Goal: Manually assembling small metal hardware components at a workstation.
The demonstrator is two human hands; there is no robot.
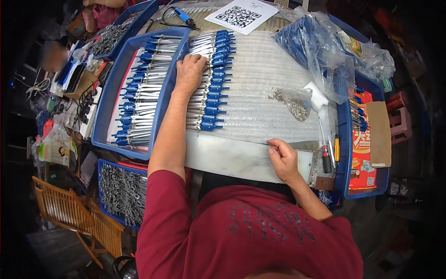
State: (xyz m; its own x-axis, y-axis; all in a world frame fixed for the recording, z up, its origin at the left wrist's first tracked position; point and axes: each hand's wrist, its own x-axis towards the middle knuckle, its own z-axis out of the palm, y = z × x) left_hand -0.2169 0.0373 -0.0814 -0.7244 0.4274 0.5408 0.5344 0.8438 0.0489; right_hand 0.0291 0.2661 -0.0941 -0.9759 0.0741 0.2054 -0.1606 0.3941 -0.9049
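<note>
The left hand lies palm down, fingers curled loosely, on a row of slim metal tools with blue plastic ends, laid side by side on a ribbed, translucent foam sheet that covers the worktable; whether the fingers actually pinch one tool cannot be told. The right hand rests at the near edge of the sheet, thumb and forefinger closed together as if on something very small, too fine to make out. Just left of the row stands a blue plastic tray filled with more of the same blue-tipped metal pieces in neat ranks. A small clear bag of tiny metal parts lies on the foam well to the right, and a larger crinkled plastic bag of blue parts sits behind it. Screwdrivers lie at the table's right edge beside another blue bin. A printed white sheet rests at the far end. Below left, a blue crate of grey metal parts and a wooden folding chair stand in dim, cluttered surroundings
</note>
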